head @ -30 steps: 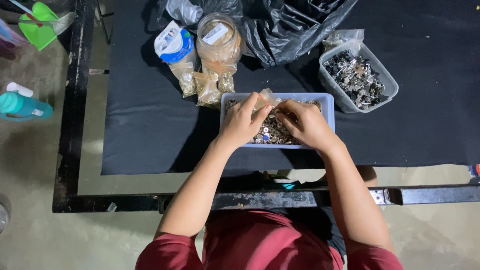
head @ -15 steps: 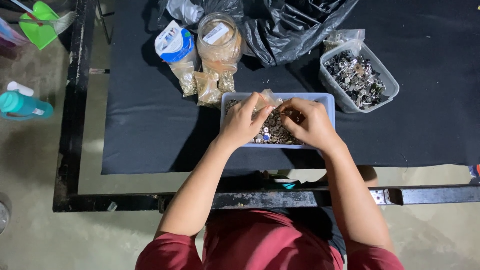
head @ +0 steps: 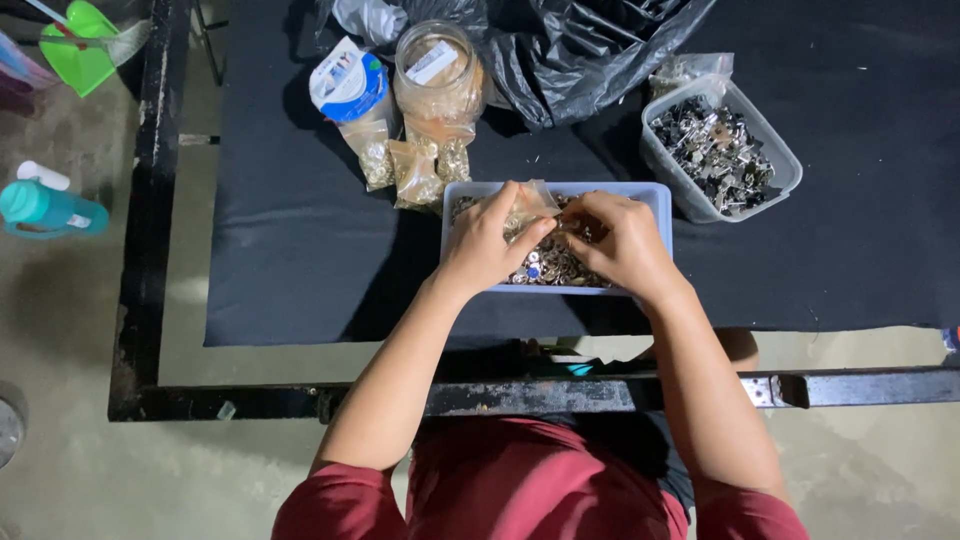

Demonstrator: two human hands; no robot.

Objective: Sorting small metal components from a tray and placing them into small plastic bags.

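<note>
Item: shallow pale-blue plastic tray (head: 655,200) on a black cloth-covered table (head: 300,250), filled with small metal parts (head: 545,265) — silver and brass-coloured, too small to tell apart.

Hands: left hand (head: 485,245) and right hand (head: 620,245) both over the tray, fingertips meeting near its far rim. Left fingers pinch a small clear plastic bag (head: 530,200) between thumb and forefinger; right fingers are curled closed at the bag's mouth, whether on a part or on the bag itself cannot be told.

Surroundings: three small filled clear bags (head: 415,165) lie just beyond the tray's far left corner. Behind them a clear jar (head: 435,70) and a blue-and-white packet (head: 348,82). A crumpled black plastic bag (head: 590,50) lies at the far edge. To the right, near the tray but apart from it, a clear tub (head: 780,165) of dark metal clips. On the floor to the left, a teal bottle (head: 45,208) and a green dustpan (head: 80,45).

Obstruction: the hands cover the middle of the tray and most of the small clear plastic bag.

Change: a second ago the hands lay spread wider and lower in the parts; since then they have drawn together and lifted the bag toward the far rim. Everything else is unmoved.
</note>
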